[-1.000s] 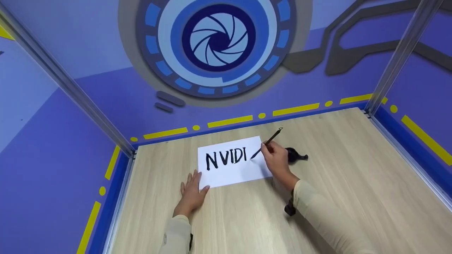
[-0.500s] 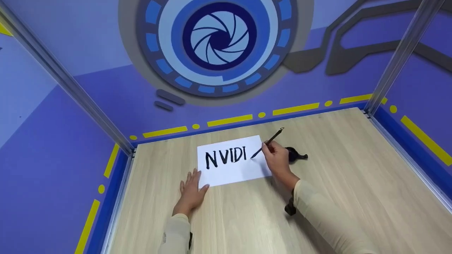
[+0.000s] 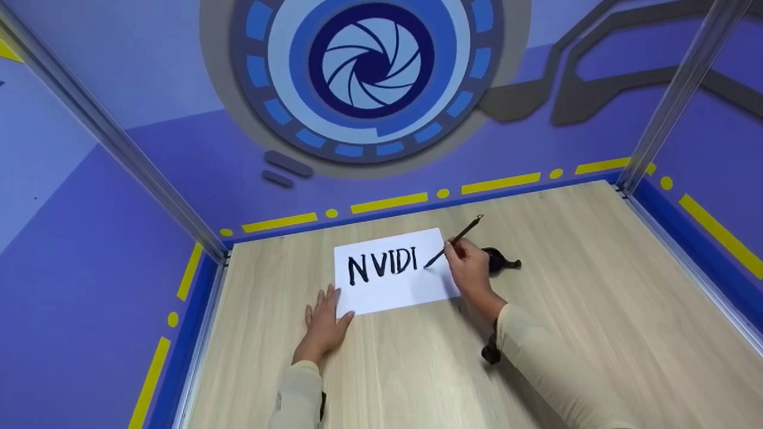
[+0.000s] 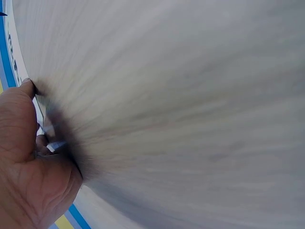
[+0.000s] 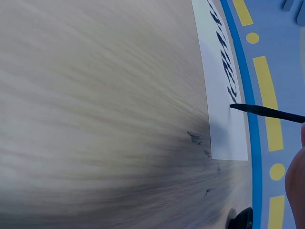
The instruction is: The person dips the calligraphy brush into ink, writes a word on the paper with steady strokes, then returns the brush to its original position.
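Note:
A white sheet of paper point(image 3: 387, 298) lies on the wooden table, bearing the black letters "NVIDI". At its lower left corner rests my left hand point(image 3: 325, 328), fingers spread along the edge and thumb at the bottom edge. My right hand point(image 3: 468, 268) pinches a thin black brush point(image 3: 465, 229) with a small loop at its top end. The brush slants, its dark tip low at the paper just right of the last letter. In the right wrist view, the pointed brush tip point(image 5: 243, 108) overlaps the sheet point(image 5: 221, 138) beside the lettering.
A glossy black, rounded vessel with a narrow spout point(image 3: 503, 263) stands right of the paper, partly behind my right hand. The wooden table point(image 3: 411, 369) meets blue-purple printed panels point(image 3: 179, 155) at the back and sides, with metal posts point(image 3: 673, 89) at the corners.
The brush's upper end has leaned slightly to the right, while its tip stays by the last letter. The lettering and my left hand look the same.

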Available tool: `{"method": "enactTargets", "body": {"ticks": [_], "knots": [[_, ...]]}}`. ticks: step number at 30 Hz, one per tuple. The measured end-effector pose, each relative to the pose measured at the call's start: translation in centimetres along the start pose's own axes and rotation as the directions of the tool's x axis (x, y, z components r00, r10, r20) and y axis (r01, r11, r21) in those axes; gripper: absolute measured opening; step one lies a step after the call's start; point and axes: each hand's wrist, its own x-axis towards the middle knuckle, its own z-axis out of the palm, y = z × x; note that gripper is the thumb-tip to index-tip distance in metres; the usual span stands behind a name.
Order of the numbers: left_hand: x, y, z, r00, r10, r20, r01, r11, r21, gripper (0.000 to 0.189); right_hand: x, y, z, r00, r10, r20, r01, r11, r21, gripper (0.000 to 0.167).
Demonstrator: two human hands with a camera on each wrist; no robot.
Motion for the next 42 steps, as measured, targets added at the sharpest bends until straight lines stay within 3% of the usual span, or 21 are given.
{"method": "enactTargets", "body": {"ticks": [21,28,35,42], "knots": [[0.0,0.1,-0.1,1.000,0.008,-0.008,-0.008,1.000,-0.013,0.071,-0.1,0.1,0.0,0.999,0.014,-0.034,-0.014,1.000,0.004,0.010],[0.0,0.0,0.0,1.000,0.017,-0.012,-0.018,1.000,-0.020,0.071,0.2,-0.3,-0.2,0.998,0.067,-0.017,-0.066,0.997,0.051,0.011],[0.1,0.0,0.1,1.000,0.017,-0.013,-0.017,1.000,-0.004,0.071,1.0,-0.5,-0.2,0.999,0.025,-0.035,-0.024,0.998,0.050,0.012],[0.2,0.0,0.2,1.000,0.009,-0.012,-0.009,1.000,0.002,0.071,1.9,-0.5,-0.1,0.984,0.176,-0.021,-0.174,0.982,0.080,0.022]]}}
